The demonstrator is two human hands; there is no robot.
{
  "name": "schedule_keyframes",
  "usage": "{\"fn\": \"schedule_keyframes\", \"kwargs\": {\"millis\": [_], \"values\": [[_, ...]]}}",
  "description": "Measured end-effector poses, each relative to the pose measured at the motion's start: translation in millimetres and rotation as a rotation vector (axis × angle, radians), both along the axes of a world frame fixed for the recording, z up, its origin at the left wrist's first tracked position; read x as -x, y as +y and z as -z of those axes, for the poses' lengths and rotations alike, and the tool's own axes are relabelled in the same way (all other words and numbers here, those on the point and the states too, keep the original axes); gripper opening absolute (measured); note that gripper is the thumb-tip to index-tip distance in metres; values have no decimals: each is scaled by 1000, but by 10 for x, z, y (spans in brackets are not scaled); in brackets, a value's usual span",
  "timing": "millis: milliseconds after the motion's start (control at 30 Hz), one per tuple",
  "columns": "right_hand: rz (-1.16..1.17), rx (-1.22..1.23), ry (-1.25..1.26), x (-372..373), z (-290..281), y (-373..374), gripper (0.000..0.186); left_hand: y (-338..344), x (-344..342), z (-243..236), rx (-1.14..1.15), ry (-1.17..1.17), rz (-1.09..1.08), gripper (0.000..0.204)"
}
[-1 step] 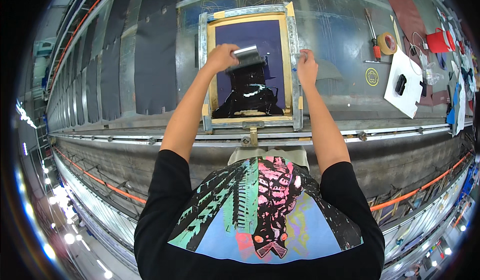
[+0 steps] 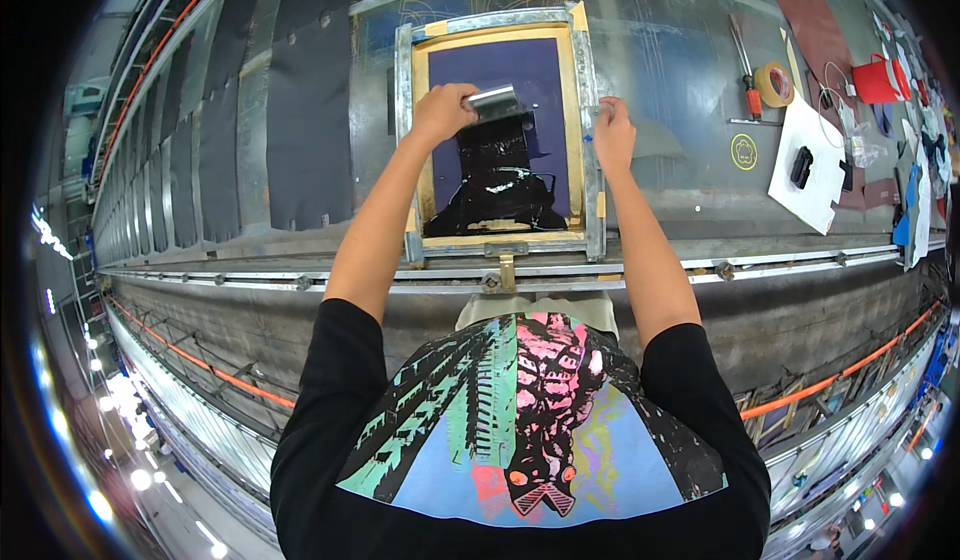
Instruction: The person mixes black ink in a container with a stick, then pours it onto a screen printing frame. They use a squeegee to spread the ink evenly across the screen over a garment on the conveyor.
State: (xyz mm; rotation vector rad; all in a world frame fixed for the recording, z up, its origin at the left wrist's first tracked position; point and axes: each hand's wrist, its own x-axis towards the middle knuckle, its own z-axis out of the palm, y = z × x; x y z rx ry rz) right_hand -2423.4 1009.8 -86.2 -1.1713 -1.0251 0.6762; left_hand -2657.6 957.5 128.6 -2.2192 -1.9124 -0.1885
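Observation:
A screen-printing frame [image 2: 404, 175] with a grey metal rim and a yellowed inner border lies on the long table. Its purple mesh [image 2: 480, 65] carries a pool of glossy black ink [image 2: 495, 195], thickest along the near side, with a dark band running up the middle. My left hand [image 2: 443, 114] is closed round the left end of a metal squeegee [image 2: 494, 103], held at the far end of that band. At the frame's right side, my right hand [image 2: 614, 136] has its fingers bent together at the rim; whether they grip it is hard to make out.
Dark fabric panels [image 2: 310, 110] lie in rows to the left. On the right are a red-handled screwdriver [image 2: 752, 98], a tape roll [image 2: 774, 86], a white sheet [image 2: 800, 195] and a red container [image 2: 881, 80]. A metal rail [image 2: 650, 276] edges the table's near side.
The squeegee has shifted slightly and its tilt differs, showing more of the inked band below it. The frame and my right hand stay in place.

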Motion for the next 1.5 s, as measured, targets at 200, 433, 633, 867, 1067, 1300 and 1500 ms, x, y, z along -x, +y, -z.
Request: {"fn": "schedule_keyframes", "kwargs": {"millis": [200,433,633,867,1067,1300,1500], "values": [[-76,3,82,49,60,-111,19,-437,31,862,-423,238,206,35],[-61,34,65,-217,30,-31,21,-1259,-35,1570,-422,140,267,48],[-80,30,60,-95,-97,-205,20,-569,12,754,-474,-31,215,36],[-130,17,99,-48,-275,-131,21,-423,-54,682,-509,261,151,29],[-63,-3,65,-170,-143,-90,21,-1234,8,1406,-463,92,293,44],[-99,32,63,-138,-188,-223,20,-204,-52,475,-428,19,203,26],[-45,-56,72,-100,-253,-87,20,-185,-96,542,-466,211,136,26]]}}
